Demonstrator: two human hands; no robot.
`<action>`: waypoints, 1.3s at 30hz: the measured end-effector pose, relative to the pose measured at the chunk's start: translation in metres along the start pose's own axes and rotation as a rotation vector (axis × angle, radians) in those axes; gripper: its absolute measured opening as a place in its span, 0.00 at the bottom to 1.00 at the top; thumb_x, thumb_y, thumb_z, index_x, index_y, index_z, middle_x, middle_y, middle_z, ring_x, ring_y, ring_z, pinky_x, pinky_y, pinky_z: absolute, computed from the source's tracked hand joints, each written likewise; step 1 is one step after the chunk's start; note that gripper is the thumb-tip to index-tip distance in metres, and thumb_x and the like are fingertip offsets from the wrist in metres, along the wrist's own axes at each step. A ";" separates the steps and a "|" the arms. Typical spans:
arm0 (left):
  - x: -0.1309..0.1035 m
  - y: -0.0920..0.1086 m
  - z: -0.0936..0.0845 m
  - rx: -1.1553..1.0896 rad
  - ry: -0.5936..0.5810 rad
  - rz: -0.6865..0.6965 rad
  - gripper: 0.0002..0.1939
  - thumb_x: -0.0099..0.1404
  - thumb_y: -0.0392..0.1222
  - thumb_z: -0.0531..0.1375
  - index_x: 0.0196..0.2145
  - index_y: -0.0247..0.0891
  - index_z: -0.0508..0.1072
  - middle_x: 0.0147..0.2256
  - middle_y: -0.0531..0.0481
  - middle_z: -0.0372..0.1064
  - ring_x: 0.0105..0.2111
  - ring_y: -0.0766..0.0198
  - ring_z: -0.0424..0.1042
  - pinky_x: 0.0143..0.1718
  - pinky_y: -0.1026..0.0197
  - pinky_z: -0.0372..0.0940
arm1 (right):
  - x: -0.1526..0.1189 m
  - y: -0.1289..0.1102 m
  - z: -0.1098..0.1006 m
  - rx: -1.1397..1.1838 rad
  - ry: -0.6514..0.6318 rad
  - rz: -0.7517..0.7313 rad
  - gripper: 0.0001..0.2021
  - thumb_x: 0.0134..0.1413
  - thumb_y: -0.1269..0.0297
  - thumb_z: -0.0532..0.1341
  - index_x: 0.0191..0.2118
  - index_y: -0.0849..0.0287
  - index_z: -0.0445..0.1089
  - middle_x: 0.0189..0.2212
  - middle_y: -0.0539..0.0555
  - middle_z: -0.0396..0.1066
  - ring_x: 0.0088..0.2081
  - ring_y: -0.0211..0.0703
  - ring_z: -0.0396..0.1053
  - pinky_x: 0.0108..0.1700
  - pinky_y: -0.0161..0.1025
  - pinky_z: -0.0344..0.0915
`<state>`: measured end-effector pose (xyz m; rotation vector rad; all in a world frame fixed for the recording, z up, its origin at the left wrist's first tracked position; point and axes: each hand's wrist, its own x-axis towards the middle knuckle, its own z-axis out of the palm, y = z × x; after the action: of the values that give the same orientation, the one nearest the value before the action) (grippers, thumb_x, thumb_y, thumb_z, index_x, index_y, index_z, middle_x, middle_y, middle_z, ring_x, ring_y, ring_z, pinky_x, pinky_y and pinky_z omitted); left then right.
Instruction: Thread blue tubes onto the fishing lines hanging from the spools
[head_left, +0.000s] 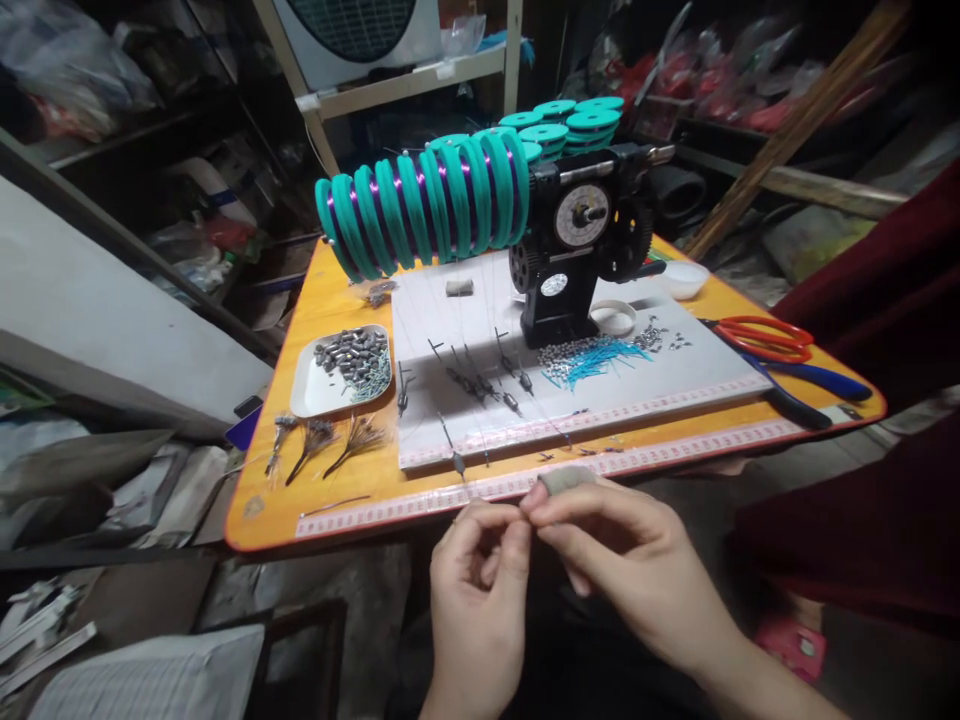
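Left hand (pixel 480 585) and right hand (pixel 645 560) meet just off the near edge of the yellow tabletop (pixel 259 480). Left grip: thumb and forefinger together; right grip: tips drawn in close, can't tell if they touch. Whatever sits between the fingertips is too small to make out; tips meet head-on, which suits handling something fine. Grey wrap (pixel 566 480) around a right finger, probably guarding the skin.

Nearest thing: dark sinker (pixel 459 463) on a thin line, just beyond the left hand, near the board's front edge. Purple-wound teal spools (pixel 420 205) sit in a row on a black winding stand (pixel 559 300), raised above the white board (pixel 420 310), presumably so lines hang free and run toward the worker. Ruler strip (pixel 697 440) along the front edge, likely there for checking lengths close to the hands.

Loose parts grouped by kind, likely for quick picking: grey sinkers (pixel 356 352) in a white tray (pixel 301 378) at left, blue strips (pixel 600 362) by the stand's foot. Red-handled scissors (pixel 769 338) and blue-handled pliers (pixel 821 380) lie right, off the working middle.
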<state>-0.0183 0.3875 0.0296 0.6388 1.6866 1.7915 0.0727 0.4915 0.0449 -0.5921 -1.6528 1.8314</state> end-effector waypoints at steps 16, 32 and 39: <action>-0.001 0.002 -0.006 0.372 0.053 0.336 0.05 0.62 0.32 0.62 0.34 0.39 0.73 0.29 0.53 0.65 0.26 0.70 0.64 0.24 0.70 0.61 | 0.000 -0.002 -0.009 -0.664 -0.092 -0.429 0.12 0.58 0.72 0.62 0.45 0.52 0.78 0.33 0.55 0.79 0.31 0.44 0.77 0.31 0.37 0.74; -0.001 -0.002 -0.009 -0.224 0.036 -0.011 0.10 0.62 0.45 0.65 0.29 0.37 0.72 0.23 0.55 0.63 0.19 0.74 0.51 0.19 0.70 0.50 | 0.003 0.016 0.015 0.230 -0.027 0.088 0.02 0.48 0.63 0.72 0.31 0.50 0.81 0.29 0.50 0.76 0.24 0.33 0.68 0.26 0.30 0.68; -0.002 0.004 -0.009 0.085 -0.079 0.074 0.04 0.59 0.37 0.66 0.30 0.37 0.73 0.30 0.51 0.68 0.27 0.68 0.65 0.27 0.67 0.63 | 0.015 -0.018 0.005 -0.297 -0.242 -0.231 0.05 0.52 0.67 0.69 0.33 0.48 0.81 0.44 0.53 0.77 0.50 0.49 0.71 0.53 0.45 0.69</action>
<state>-0.0233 0.3794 0.0327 0.8087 1.7130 1.7288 0.0608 0.4987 0.0647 -0.2902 -2.0815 1.5508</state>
